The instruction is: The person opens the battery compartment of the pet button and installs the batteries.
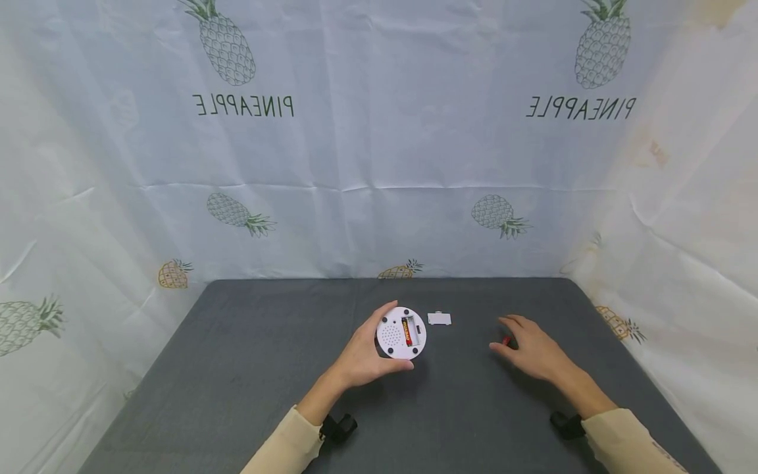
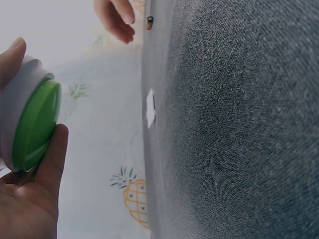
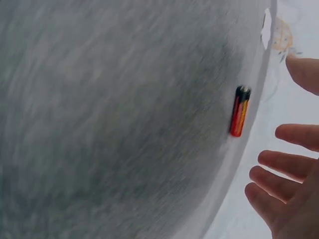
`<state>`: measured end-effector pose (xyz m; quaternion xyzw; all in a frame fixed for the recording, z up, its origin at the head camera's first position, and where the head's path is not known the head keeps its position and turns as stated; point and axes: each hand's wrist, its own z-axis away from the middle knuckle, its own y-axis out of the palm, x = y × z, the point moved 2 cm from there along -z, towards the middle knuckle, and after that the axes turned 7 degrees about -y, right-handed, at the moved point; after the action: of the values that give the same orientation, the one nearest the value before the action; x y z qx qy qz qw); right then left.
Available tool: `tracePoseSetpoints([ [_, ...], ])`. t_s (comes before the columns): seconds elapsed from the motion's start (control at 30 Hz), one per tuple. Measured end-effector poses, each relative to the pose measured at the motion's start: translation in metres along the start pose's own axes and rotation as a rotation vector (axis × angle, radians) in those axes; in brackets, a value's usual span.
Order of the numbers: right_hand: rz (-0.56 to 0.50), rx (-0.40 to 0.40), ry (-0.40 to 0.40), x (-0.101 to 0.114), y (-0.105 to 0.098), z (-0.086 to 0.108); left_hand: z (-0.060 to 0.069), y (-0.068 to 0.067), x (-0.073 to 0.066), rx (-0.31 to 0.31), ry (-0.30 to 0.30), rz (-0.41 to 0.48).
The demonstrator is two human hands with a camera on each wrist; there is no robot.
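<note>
My left hand (image 1: 362,356) holds a round white sound button (image 1: 391,336) by its rim, thumb on one side and fingers on the other. Its underside faces up, with speaker holes and an uncovered battery compartment where one red and black battery (image 1: 406,332) lies. In the left wrist view the button's green domed top (image 2: 37,127) shows. Over the table at the right, my right hand (image 1: 533,349) hovers with its fingers apart and holds nothing. Just by those fingers a loose red and black battery (image 3: 239,112) lies on the table, partly hidden in the head view.
A small white battery cover (image 1: 439,318) lies flat on the dark grey table (image 1: 266,368), between the two hands and slightly farther back. White cloth (image 1: 379,151) printed with pineapples hangs behind the table and along both sides.
</note>
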<state>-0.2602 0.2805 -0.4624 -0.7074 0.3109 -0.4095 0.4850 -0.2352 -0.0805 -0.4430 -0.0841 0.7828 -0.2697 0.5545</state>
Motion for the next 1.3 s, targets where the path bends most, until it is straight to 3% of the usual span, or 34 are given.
tracePoseSetpoints([
  [0.33, -0.029, 0.058, 0.046, -0.015, 0.003, 0.006, 0.000, 0.000, 0.000, 0.000, 0.002, 0.004],
  [0.87, -0.043, 0.028, 0.049, -0.015, 0.006, 0.000, 0.000, 0.001, 0.001, -0.003, 0.012, 0.001],
  [1.03, -0.123, -0.012, 0.002, -0.010, 0.007, -0.002, 0.000, 0.001, 0.001, 0.002, 0.007, -0.001],
  [1.3, -0.264, -0.032, -0.002, 0.001, 0.010, -0.005, 0.000, 0.002, 0.001, 0.009, 0.007, 0.002],
])
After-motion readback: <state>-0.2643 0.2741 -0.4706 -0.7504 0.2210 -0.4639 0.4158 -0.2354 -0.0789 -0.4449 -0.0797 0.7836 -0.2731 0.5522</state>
